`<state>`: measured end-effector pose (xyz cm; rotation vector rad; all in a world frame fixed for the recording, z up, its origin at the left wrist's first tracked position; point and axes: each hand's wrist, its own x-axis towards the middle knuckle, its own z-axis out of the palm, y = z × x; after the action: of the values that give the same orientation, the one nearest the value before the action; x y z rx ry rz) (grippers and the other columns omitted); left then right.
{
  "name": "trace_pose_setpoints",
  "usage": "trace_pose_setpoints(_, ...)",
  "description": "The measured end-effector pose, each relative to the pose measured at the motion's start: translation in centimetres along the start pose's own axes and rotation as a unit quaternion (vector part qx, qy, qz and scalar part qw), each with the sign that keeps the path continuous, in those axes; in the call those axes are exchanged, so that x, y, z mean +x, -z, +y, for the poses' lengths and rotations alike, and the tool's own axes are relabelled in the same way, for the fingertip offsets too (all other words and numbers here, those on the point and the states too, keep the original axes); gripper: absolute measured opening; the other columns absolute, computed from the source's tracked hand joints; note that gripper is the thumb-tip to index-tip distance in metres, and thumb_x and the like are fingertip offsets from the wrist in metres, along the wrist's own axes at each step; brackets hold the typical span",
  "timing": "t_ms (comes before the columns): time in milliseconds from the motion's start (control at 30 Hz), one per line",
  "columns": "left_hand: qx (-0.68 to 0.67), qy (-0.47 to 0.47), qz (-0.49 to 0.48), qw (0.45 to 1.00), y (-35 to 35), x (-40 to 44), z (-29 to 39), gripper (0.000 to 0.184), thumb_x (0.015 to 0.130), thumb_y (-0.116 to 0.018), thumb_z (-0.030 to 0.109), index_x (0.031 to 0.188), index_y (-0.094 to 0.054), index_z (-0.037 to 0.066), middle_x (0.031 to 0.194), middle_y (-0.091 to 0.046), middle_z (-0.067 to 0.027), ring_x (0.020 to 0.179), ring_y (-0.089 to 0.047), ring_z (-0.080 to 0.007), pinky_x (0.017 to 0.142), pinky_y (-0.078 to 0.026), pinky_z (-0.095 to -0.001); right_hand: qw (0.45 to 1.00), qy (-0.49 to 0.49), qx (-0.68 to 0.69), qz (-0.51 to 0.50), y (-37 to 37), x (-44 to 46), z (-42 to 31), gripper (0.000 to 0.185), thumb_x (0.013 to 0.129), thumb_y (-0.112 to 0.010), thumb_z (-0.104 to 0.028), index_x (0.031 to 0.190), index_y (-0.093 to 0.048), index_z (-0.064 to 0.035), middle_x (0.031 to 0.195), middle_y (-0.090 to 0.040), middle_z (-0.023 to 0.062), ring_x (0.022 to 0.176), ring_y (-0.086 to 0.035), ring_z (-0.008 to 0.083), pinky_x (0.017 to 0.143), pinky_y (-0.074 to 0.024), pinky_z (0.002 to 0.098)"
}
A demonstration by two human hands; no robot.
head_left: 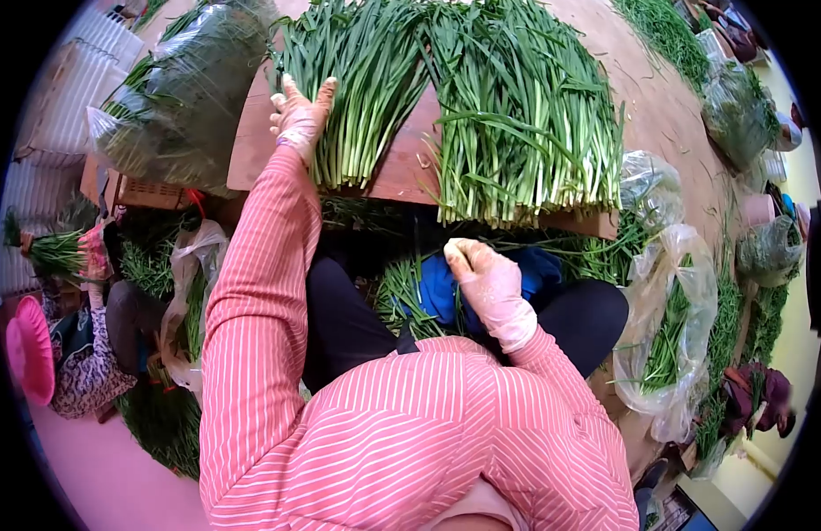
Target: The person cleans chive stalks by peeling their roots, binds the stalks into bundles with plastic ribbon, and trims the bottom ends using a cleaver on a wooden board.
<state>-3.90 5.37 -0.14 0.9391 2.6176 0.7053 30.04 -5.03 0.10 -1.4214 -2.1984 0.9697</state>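
Note:
My left hand (301,115), in a pale glove, is spread with its fingers apart at the left edge of a pile of green stalks (357,115) on a wooden board (401,168). A larger pile of green stalks (530,133) lies to the right, pale ends toward me and overhanging the board's near edge. Below that edge, over my lap, my right hand (488,283) is gloved too, its fingers bent and pressed together. Whatever it may hold between the fingertips is too small to make out. Beneath it is blue cloth (437,288) with loose stalks.
A large clear bag of greens (185,97) stands at the upper left. An open plastic bag (676,327) with stalks is right of my knee. A person in a pink hat (30,350) sits at left, holding a bundle. Another person (760,398) is at far right.

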Motion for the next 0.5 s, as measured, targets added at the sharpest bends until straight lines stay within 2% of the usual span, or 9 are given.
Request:
trace_pose_setpoints(67, 0.005, -0.075, 0.062, 0.995, 0.2, 0.6, -1.6, 0.103, 0.075, -0.045, 0.078, 0.148, -0.015, 0.012, 0.146, -0.025, -0.0268, 0.132, -0.028, -0.0458, 0.108, -0.021, -0.0550, 0.997, -0.044, 0.053, 0.026, 0.5, 0.2, -0.1, 0.033, 0.090, -0.054, -0.041, 0.093, -0.068, -0.0106, 0.081, -0.067, 0.0134, 0.073, -0.066, 0.0317, 0.064, -0.0513, 0.0403)
trace_pose_setpoints(133, 0.026, -0.179, 0.162, 0.970, -0.1, 1.0, -3.4, 0.090, 0.081, -0.052, 0.066, 0.144, -0.027, 0.008, 0.142, -0.033, -0.0249, 0.130, -0.033, -0.0409, 0.108, -0.025, -0.0486, 0.992, -0.033, -0.093, 0.076, 1.4, 0.9, -0.8, 0.036, 0.090, -0.053, -0.043, 0.087, -0.067, -0.0105, 0.070, -0.065, 0.0149, 0.063, -0.064, 0.0331, 0.057, -0.0502, 0.0422)
trace_pose_setpoints(167, -0.015, -0.205, 0.152, 0.967, 0.5, -0.1, -2.9, 0.082, 0.083, -0.054, 0.060, 0.141, -0.032, 0.007, 0.139, -0.037, -0.0237, 0.129, -0.036, -0.0382, 0.107, -0.027, -0.0455, 0.988, -0.015, -0.114, 0.104, 1.5, 1.6, -1.1, 0.042, 0.090, -0.052, -0.048, 0.079, -0.065, -0.0093, 0.062, -0.063, 0.0160, 0.056, -0.062, 0.0343, 0.053, -0.0489, 0.0434)
trace_pose_setpoints(233, -0.060, -0.257, 0.157, 0.952, 1.5, -3.5, -1.5, 0.060, 0.089, -0.056, 0.043, 0.132, -0.044, 0.004, 0.131, -0.047, -0.0204, 0.124, -0.042, -0.0300, 0.105, -0.032, -0.0391, 0.979, -0.092, -0.178, 0.021, 1.9, 3.3, -2.1, 0.049, 0.089, -0.049, -0.053, 0.082, -0.066, -0.0069, 0.070, -0.065, 0.0168, 0.068, -0.064, 0.0352, 0.063, -0.0498, 0.0427)
trace_pose_setpoints(333, -0.304, -0.252, 0.012, 0.919, 1.3, -8.4, 0.0, 0.039, 0.091, -0.059, 0.032, 0.116, -0.056, 0.002, 0.111, -0.061, -0.0110, 0.104, -0.055, -0.0202, 0.092, -0.044, -0.0326, 0.982, -0.039, -0.176, 0.052, -0.3, 4.9, 0.1, 0.046, 0.090, -0.050, -0.050, 0.077, -0.062, -0.0071, 0.069, -0.064, 0.0161, 0.064, -0.063, 0.0362, 0.061, -0.0492, 0.0445)
trace_pose_setpoints(400, -0.445, -0.146, -0.121, 0.875, 2.2, -13.1, 1.6, 0.033, 0.092, -0.058, 0.031, 0.110, -0.060, 0.003, 0.098, -0.065, -0.0050, 0.090, -0.059, -0.0158, 0.082, -0.048, -0.0266, 0.991, -0.031, -0.123, 0.046, -0.5, 4.1, 0.0, 0.040, 0.091, -0.052, -0.044, 0.081, -0.062, -0.0068, 0.067, -0.064, 0.0132, 0.057, -0.063, 0.0281, 0.057, -0.0489, 0.0408)
trace_pose_setpoints(433, -0.445, -0.122, -0.201, 0.864, 2.7, -14.8, 1.2, 0.034, 0.093, -0.057, 0.033, 0.110, -0.061, 0.004, 0.095, -0.065, -0.0045, 0.086, -0.060, -0.0151, 0.080, -0.049, -0.0259, 0.992, -0.110, 0.053, -0.045, 0.1, 3.4, -0.6, 0.035, 0.094, -0.052, -0.038, 0.083, -0.062, -0.0062, 0.062, -0.061, 0.0061, 0.049, -0.059, 0.0149, 0.050, -0.0472, 0.0309)
trace_pose_setpoints(467, -0.442, -0.098, -0.279, 0.847, 3.1, -16.3, 0.7, 0.035, 0.093, -0.055, 0.035, 0.109, -0.061, 0.005, 0.092, -0.065, -0.0039, 0.082, -0.061, -0.0145, 0.077, -0.049, -0.0251, 0.926, -0.215, 0.284, -0.127, 0.6, 2.3, -1.6, 0.033, 0.095, -0.052, -0.035, 0.085, -0.062, -0.0056, 0.061, -0.059, 0.0001, 0.047, -0.052, 0.0055, 0.047, -0.0433, 0.0202)
trace_pose_setpoints(500, -0.455, -0.061, -0.343, 0.819, 3.0, -17.6, 0.3, 0.036, 0.095, -0.052, 0.036, 0.110, -0.061, 0.005, 0.094, -0.066, -0.0067, 0.086, -0.062, -0.0157, 0.078, -0.049, -0.0263, 0.900, -0.209, 0.342, -0.171, 1.4, 1.0, -2.6, 0.029, 0.095, -0.051, -0.032, 0.088, -0.063, -0.0062, 0.064, -0.061, -0.0001, 0.048, -0.053, 0.0048, 0.046, -0.0429, 0.0187)
